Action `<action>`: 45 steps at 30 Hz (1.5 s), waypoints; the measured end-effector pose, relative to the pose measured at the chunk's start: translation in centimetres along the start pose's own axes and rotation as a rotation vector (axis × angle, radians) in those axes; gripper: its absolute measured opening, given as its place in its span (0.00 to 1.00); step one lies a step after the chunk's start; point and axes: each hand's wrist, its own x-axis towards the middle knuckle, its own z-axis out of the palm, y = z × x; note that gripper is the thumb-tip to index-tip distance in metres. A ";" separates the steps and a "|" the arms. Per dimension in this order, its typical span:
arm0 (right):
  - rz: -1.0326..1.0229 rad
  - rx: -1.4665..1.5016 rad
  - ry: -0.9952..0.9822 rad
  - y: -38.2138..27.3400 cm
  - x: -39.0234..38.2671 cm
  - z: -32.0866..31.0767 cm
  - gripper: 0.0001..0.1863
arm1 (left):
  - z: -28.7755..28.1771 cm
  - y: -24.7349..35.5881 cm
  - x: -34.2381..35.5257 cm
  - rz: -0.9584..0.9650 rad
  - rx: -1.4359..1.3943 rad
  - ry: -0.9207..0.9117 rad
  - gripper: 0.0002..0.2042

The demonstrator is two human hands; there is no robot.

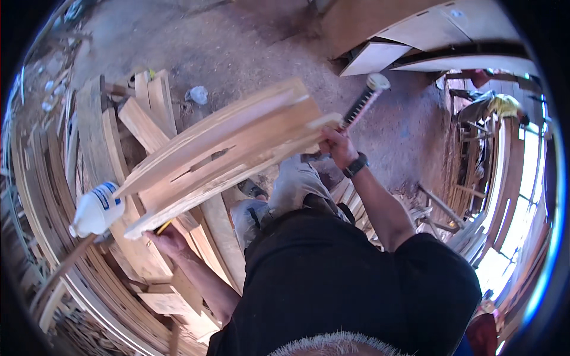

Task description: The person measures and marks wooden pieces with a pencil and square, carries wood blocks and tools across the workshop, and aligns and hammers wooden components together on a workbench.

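A long wooden trough-like piece (261, 133), with raised strips along both long edges and a slot in its face, slants across in front of me. My left hand (169, 240) grips its lower left end from beneath, with a yellow pencil (164, 226) at the fingers. My right hand (338, 147) is closed at the piece's right end. From beside that hand a tool handle (359, 108) with a black ribbed grip and a pale round end sticks up; its other end is hidden, and I cannot tell whether the hand holds it too.
A white plastic jug (95, 210) stands on stacked planks (113, 142) at left. Pale sheet panels (433, 29) lie at the far right. A crumpled clear bag (196, 95) is on the dusty floor (249, 53). Another person (504, 107) in yellow bends by timber at right.
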 end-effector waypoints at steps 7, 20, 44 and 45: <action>-0.025 0.115 0.378 2.1 -5.7 -8.0 0.14 | 12.1 -8.6 2.9 -0.254 0.187 -0.091 0.24; 0.052 0.306 0.909 -0.2 2.1 -18.8 0.09 | 32.6 -30.1 6.7 -0.456 0.435 -0.322 0.23; 0.126 0.636 1.538 5.1 4.3 -17.1 0.20 | 50.1 -57.6 8.2 -0.814 1.067 -0.818 0.33; 0.129 0.678 1.567 5.9 2.8 -18.0 0.19 | 50.0 -58.1 5.3 -0.822 1.094 -0.820 0.32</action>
